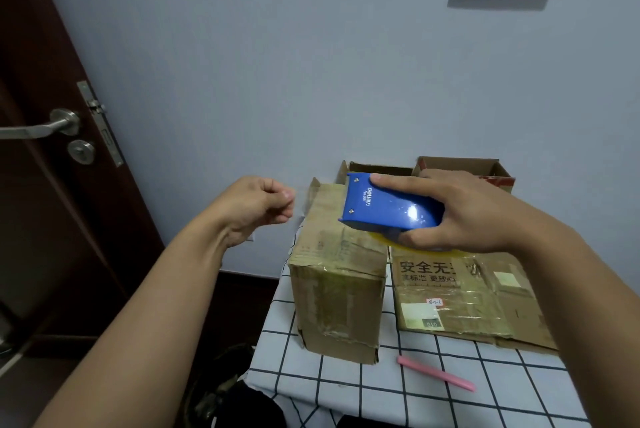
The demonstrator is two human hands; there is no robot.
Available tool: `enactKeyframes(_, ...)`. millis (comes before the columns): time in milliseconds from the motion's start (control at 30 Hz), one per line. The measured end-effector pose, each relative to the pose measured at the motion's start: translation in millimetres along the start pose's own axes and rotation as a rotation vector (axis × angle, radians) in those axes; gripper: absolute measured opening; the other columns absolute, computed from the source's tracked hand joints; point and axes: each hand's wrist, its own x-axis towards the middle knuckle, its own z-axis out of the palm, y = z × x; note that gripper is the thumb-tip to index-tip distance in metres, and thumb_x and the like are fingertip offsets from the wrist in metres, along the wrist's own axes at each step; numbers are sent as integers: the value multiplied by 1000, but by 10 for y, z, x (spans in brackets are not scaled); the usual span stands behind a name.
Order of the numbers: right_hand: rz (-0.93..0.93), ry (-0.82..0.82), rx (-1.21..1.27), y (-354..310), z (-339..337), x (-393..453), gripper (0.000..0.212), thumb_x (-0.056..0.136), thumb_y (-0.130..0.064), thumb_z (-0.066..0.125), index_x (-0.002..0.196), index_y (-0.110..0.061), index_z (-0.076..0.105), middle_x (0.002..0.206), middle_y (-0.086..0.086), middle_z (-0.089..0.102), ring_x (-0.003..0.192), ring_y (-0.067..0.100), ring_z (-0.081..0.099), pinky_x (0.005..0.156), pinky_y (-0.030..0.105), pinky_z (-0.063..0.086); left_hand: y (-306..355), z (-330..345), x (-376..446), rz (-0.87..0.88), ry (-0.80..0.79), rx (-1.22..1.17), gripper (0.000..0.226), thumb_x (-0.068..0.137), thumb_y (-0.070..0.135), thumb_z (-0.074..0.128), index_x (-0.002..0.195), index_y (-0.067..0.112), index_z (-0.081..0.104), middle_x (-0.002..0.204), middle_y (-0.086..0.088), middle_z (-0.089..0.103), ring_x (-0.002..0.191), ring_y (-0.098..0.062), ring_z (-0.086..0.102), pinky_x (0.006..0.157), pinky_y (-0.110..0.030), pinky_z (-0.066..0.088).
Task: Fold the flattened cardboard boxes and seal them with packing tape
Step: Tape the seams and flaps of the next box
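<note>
Checked tablecloth [433,403], tape roll [408,247] mostly hidden

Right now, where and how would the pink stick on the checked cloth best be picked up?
Pinch the pink stick across its narrow width near the middle, coming from above. It lies flat and slanted on the checked cloth, apart from both boxes, so its long edges look free.

folded box [337,275] left of flattened box [467,303], both on table [346,389]
</note>
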Motion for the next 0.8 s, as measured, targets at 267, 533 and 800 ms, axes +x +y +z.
enactKeyframes(267, 115, -271, 49, -9, 76, 15, 70, 83, -51, 68, 139, -66, 29, 98, -28, 44, 82, -1, 48, 66, 19, 35, -302, 92, -53, -168, 9, 37, 21, 97, 11, 54, 77, 10, 60, 72, -4, 63, 68, -14, 61, 63, -25, 54)
enactKeyframes(533, 169, -348, 155, 54, 159, -25, 71, 76, -60, 67, 133, -75, 27, 120, -18, 47, 93, 8, 53, 75, 24, 47, -485, 130, -105, -109, -2, 108, 22, 98, 17, 58, 77, 10, 58, 70, -3, 59, 60, -9, 55, 54, -17, 50)
enactKeyframes(800, 203, -399, 177, 123, 108, -86, 67, 83, -44, 71, 125, -76, 30, 109, -28, 42, 91, 5, 51, 72, 19, 39, -568, 68, -47, -46, 107, 191, 23, 98, 10, 57, 74, 6, 57, 61, -4, 50, 53, -11, 43, 51, -18, 44)
